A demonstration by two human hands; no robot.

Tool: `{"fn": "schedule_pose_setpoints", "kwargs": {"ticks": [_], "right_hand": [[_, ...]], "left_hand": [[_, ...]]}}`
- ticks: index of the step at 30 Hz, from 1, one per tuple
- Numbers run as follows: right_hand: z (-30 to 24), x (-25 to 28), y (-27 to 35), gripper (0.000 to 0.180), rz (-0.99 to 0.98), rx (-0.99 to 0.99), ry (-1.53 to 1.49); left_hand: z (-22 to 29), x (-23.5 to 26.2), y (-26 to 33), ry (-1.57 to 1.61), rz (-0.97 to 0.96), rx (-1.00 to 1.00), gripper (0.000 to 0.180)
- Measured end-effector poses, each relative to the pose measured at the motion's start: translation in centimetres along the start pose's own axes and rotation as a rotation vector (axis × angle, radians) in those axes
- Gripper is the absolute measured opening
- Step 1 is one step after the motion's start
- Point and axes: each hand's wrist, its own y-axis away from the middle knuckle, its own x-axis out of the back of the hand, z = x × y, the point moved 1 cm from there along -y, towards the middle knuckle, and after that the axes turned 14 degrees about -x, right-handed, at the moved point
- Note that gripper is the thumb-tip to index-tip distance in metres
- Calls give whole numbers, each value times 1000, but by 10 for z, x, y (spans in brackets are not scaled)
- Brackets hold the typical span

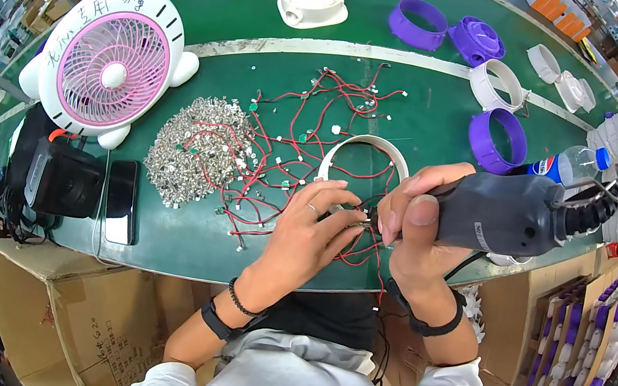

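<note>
My right hand [419,233] is wrapped round a black electric screwdriver [504,214], which hangs from a coil and metal hook at the right. The tool lies nearly level, its tip end pointing left toward my other hand. Thumb and fingers of my left hand [304,229] are pinched together just left of that tip; the small piece between them is too hidden to name. Just beyond both hands stands a white plastic ring [372,141]. Thin red wires [349,84] with small connectors spread around it and under my fingers. Left of them lies a heap of small metal parts [195,156].
A white and pink fan [114,76], a black speaker box [65,179] and a phone [122,201] occupy the left side. White and purple rings, including a purple ring [497,141], stand farther back. A bottle [570,166] lies beside the screwdriver. Cardboard boxes [68,316] stand below the table edge.
</note>
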Motion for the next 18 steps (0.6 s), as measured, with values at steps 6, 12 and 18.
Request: {"fn": "schedule_pose_setpoints", "kwargs": {"ticks": [6,12,18], "right_hand": [[-2,-6,-3,40,-53,103,174],[-4,-7,-2,42,-22,86,167],[0,1,3,35,-36,32,55]], "left_hand": [[-2,1,1,2,-4,-2,20],[-4,0,3,12,-3,-13,20],[-3,-3,6,41,20,17,20]]}}
